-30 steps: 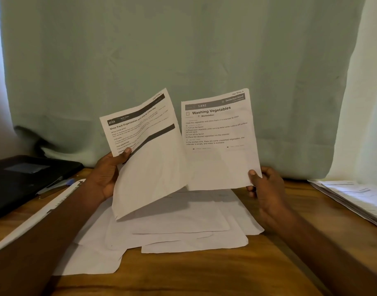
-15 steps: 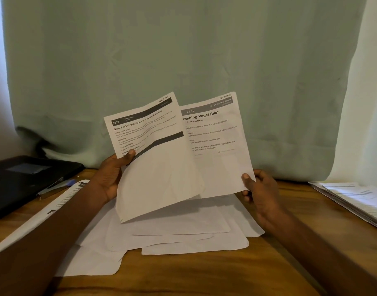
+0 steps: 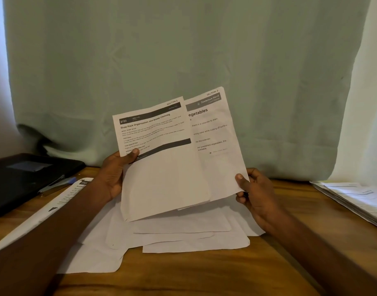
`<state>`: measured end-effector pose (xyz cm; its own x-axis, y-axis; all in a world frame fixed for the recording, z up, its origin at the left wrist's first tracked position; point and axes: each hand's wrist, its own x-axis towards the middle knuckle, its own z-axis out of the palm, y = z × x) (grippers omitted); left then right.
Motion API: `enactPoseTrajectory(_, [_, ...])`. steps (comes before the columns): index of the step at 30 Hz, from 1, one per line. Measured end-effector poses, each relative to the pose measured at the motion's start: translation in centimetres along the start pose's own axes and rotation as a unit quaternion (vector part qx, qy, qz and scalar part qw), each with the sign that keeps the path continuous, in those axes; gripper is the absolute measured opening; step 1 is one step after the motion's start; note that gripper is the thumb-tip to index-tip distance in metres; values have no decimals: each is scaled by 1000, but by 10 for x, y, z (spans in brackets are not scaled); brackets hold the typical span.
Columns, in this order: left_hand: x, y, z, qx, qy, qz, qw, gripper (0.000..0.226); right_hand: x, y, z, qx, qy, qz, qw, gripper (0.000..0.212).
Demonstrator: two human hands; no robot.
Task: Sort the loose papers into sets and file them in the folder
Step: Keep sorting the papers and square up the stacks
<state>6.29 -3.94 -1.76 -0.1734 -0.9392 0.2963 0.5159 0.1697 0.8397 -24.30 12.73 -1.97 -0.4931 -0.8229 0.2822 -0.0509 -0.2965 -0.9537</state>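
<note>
**Two printed sheets held up for sorting above a spread of loose paper**

A person stands at a wooden table (image 3: pixel 204 274), holding up one printed sheet in each hand. The left hand (image 3: pixel 113 176) grips the "Shoe Rack Organization" sheet (image 3: pixel 162 163) at its left edge, thumb curled over the front. The right hand (image 3: pixel 256 195) pinches the "Washing Vegetables" sheet (image 3: pixel 217 146) at its lower right corner. The left-hand sheet overlaps the front of the right-hand one, hiding part of its title. The corner labels read Section 1 and Section 2.

Directly below both hands, the loose papers (image 3: pixel 183 236) lie fanned out, blank sides up. Beyond the left hand and to its outer side, a black folder (image 3: pixel 23 178) lies closed on the table, so its contents cannot be seen. A pen (image 3: pixel 59 184) rests against its near edge, and another printed sheet (image 3: pixel 55 206) runs alongside the left forearm. Out past the right hand, a stack of printed papers (image 3: pixel 358 201) sits at the table's edge.

The step in hand looks like comparing headings to decide each sheet's set. To do it well, the sheets should probably be kept flat with their headers readable, their section labels checked, and differing sections not squared together.
</note>
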Motion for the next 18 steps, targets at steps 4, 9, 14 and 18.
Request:
enactPoseTrajectory(4, [0, -2, 5, 4, 10, 7, 1000, 49, -2, 0, 2, -7, -16, 1, 1000, 12])
enactPoseTrajectory(9, [-2, -8, 16, 70, 41, 64, 995, 36, -4, 2, 3, -9, -50, 15, 999, 16])
enactPoseTrajectory(14, [-3, -14, 25, 123, 25, 84, 988, 38, -8, 2, 8, -17, -71, 21, 997, 19])
enactPoseTrajectory(18, [-6, -16, 28, 126, 9, 64, 990, 37, -11, 1, 11, -17, -89, 36, 995, 25])
